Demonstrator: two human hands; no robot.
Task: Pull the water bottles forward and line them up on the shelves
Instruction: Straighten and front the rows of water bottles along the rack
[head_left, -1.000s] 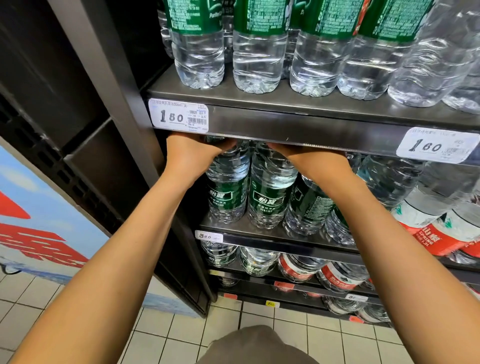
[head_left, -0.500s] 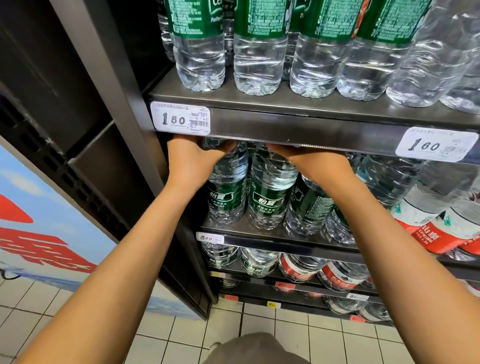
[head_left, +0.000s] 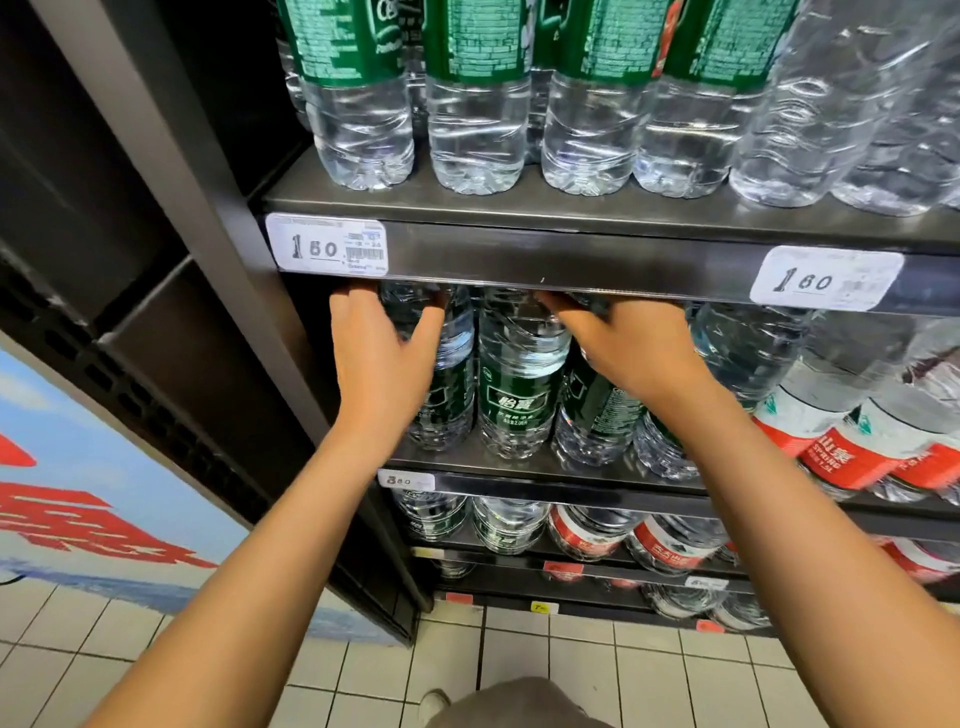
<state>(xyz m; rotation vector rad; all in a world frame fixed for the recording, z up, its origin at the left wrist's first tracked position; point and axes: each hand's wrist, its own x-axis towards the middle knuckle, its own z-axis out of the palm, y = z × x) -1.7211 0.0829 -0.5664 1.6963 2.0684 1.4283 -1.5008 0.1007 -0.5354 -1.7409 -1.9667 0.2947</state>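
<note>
Head view: your left hand (head_left: 382, 364) cups the leftmost green-label water bottle (head_left: 447, 374) and your right hand (head_left: 628, 353) grips the third bottle's shoulder (head_left: 592, 410), high under the upper shelf lip (head_left: 571, 260), probably to drag both toward the middle shelf edge (head_left: 519, 486).

A dark metal shelving unit (head_left: 571, 260) with a grey upright post (head_left: 171, 171) stands on a white tiled floor (head_left: 597, 675). A blue and red poster panel (head_left: 93, 499) is beside it.
</note>
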